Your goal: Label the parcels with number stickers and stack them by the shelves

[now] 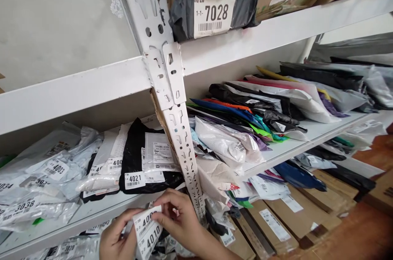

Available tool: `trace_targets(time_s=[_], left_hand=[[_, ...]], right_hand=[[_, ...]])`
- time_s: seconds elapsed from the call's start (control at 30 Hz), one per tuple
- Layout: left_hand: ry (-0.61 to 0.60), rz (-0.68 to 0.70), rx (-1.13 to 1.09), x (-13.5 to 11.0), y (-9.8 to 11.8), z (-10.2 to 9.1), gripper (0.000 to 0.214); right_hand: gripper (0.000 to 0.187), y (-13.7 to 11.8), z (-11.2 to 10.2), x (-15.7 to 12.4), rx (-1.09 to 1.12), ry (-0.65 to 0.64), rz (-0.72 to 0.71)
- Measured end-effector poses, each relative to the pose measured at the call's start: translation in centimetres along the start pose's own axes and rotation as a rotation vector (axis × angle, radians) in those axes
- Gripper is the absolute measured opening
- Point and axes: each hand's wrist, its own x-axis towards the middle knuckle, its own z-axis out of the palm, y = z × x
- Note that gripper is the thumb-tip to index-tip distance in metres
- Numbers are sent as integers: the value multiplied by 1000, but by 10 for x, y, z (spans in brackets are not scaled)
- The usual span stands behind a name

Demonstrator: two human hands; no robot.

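Observation:
At the bottom of the view, both my hands hold a strip of white number labels (146,231) printed with figures such as 4010. My left hand (115,237) grips the strip's lower left side with curled fingers. My right hand (181,219) pinches the top label at its right edge. The hands are in front of the lower shelf edge (92,215), just below a black parcel tagged 4021 (138,166).
A white metal rack upright (181,129) rises just right of my hands. Grey bags tagged 4003 and 3038 (33,186) fill the left shelf. Coloured mailers (245,116) crowd the right shelf. A parcel marked 7028 (213,12) sits above. Cardboard boxes (276,223) lie low right.

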Motion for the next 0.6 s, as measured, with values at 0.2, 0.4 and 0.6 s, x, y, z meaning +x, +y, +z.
trace_targets(time_s=[0.2,0.4,0.6], left_hand=[[-60,-237,-233,-7,2,19,38],[81,-469,-251,-2,13,30,34],[95,-514,-272,3,13,33,35]], right_hand=[[18,14,5,5,168,120,182],[18,20,6,8,242,117,216],[20,19,5,9,227,132,274]])
